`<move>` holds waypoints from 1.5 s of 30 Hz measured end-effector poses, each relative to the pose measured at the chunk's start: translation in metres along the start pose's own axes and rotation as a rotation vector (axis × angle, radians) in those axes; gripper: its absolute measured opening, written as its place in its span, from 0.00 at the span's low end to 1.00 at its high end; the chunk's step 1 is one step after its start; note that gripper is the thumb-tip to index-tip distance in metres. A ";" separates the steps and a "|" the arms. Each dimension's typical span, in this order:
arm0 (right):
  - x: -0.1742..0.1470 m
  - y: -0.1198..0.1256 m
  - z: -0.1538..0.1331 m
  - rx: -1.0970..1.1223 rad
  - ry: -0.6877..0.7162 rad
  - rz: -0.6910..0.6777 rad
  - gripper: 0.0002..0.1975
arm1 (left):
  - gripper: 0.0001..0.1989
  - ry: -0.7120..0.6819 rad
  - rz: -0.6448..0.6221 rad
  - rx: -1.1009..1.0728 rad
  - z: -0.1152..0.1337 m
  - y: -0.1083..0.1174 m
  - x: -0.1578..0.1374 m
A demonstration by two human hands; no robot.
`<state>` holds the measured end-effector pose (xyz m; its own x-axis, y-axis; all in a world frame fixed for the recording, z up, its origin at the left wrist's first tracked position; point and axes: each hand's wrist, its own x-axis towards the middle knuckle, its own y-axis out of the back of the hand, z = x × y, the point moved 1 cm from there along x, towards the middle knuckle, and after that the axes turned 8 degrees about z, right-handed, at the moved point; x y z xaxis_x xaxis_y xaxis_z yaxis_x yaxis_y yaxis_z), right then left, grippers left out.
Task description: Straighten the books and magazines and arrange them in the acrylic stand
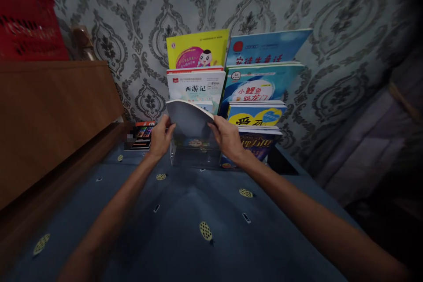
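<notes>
Between my two hands is a thin book (190, 119), its plain grey side facing me and its top edge curving. My left hand (161, 137) pinches its left edge, and my right hand (228, 137) grips its upper right edge. The book is at the front left section of a clear book rack (194, 157). Behind it stand a white book with Chinese characters (194, 86) and a yellow book (198, 48). Beside my right hand, the rack's right column holds a dark purple book (259, 143), a blue and yellow book (256, 114), a teal book (264, 81) and a blue book (267, 46).
A blue cloth with pineapple prints (178, 229) covers the surface. Left of the rack lies a dark book or box (142, 135). A wooden cabinet (56, 110) carries a red basket (29, 22) at the left. Patterned wallpaper (185, 0) is behind; pale fabric (373, 141) hangs at the right.
</notes>
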<state>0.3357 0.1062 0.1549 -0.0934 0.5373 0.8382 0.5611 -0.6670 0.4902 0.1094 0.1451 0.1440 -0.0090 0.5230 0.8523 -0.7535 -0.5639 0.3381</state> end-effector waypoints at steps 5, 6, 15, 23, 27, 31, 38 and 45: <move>0.009 -0.001 -0.002 -0.140 -0.032 -0.178 0.07 | 0.08 -0.005 -0.088 0.116 -0.012 -0.008 -0.003; 0.012 0.000 -0.002 -0.185 -0.040 -0.230 0.07 | 0.08 0.001 -0.114 0.153 -0.014 -0.009 -0.004; -0.001 -0.006 -0.013 -0.201 -0.224 -0.292 0.16 | 0.11 0.109 -0.187 0.272 -0.009 -0.015 -0.008; -0.036 -0.037 -0.004 -0.030 -0.258 -0.052 0.27 | 0.12 0.103 -0.270 0.418 0.002 -0.011 -0.002; -0.038 -0.049 0.000 -0.028 -0.283 -0.018 0.28 | 0.09 0.080 -0.283 0.469 0.003 -0.011 0.001; -0.037 -0.054 -0.002 -0.082 -0.320 -0.064 0.28 | 0.08 0.075 -0.302 0.524 0.004 -0.013 0.004; -0.034 -0.057 -0.003 -0.129 -0.300 -0.049 0.27 | 0.07 0.072 -0.328 0.536 0.002 -0.013 0.007; -0.039 -0.062 0.001 -0.101 -0.292 0.005 0.28 | 0.08 0.046 -0.325 0.556 0.004 -0.015 0.008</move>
<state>0.3051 0.1276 0.0916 0.1576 0.6499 0.7435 0.4754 -0.7098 0.5198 0.1233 0.1549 0.1471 0.1248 0.7425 0.6581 -0.2696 -0.6130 0.7427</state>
